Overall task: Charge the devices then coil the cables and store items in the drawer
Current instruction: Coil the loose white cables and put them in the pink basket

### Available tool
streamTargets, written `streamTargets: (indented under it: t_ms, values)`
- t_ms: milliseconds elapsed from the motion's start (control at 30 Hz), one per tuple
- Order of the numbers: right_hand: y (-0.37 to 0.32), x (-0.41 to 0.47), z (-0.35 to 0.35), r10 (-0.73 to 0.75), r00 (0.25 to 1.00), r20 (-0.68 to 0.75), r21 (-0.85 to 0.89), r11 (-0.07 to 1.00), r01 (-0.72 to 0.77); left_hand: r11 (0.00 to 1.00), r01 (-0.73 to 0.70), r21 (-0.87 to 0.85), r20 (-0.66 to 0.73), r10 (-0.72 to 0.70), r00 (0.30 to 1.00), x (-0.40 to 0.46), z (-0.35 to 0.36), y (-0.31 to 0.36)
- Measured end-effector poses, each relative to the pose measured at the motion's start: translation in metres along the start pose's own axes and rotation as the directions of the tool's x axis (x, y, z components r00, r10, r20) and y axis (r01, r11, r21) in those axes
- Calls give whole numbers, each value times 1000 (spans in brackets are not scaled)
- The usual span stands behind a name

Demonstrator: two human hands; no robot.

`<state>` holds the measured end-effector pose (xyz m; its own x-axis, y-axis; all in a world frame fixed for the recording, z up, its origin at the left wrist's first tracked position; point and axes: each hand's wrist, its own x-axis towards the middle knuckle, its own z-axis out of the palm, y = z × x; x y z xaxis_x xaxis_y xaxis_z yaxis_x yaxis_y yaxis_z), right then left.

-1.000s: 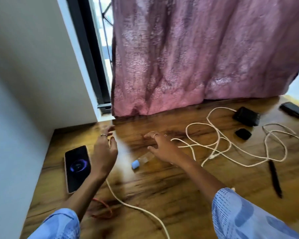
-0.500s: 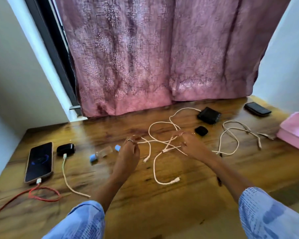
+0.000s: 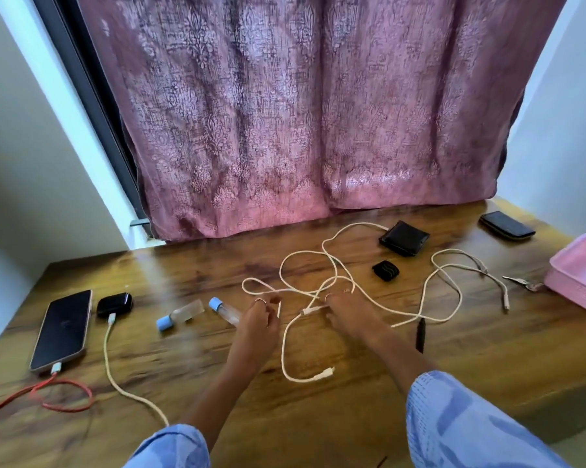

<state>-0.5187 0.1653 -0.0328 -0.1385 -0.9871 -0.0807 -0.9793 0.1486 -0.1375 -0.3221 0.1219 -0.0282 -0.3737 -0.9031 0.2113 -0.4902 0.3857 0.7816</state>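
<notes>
Bench's cluttered: two blue-capped vials crowd the left hand, pen by the right hand. Tangled white cable sprawls mid-bench, both hands pinching its strands.

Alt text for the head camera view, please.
Both hands, left hand and right hand, pinch a tangled white cable on a wooden table. At left, a phone is plugged into a red cable.
</notes>
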Motion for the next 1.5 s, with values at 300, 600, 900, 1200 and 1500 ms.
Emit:
streamTargets:
  t_ms: [300, 600, 900, 1200, 1500]
  values:
    - [9, 12, -2, -145, 977, -157, -86, 987, 132, 1000, -28, -7, 100, 28, 995, 46, 17, 6]
    - [29, 22, -117, -319, 815, -483, -203, 947, 250, 976, -199, -93, 252, 216, 943, 124, 2, 105]
    - [45, 35, -191, -543, 653, -528, -460, 829, 318, 968, -18, -251, 635, 178, 752, 162, -37, 162]
    - [79, 63, -237, -573, 458, -680, -386, 810, 441, 808, 283, -517, 722, 233, 652, 179, -30, 218]
    - [109, 86, -245, -544, 409, -733, -240, 769, 592, 838, 224, -497, 640, 180, 747, 198, -28, 255]
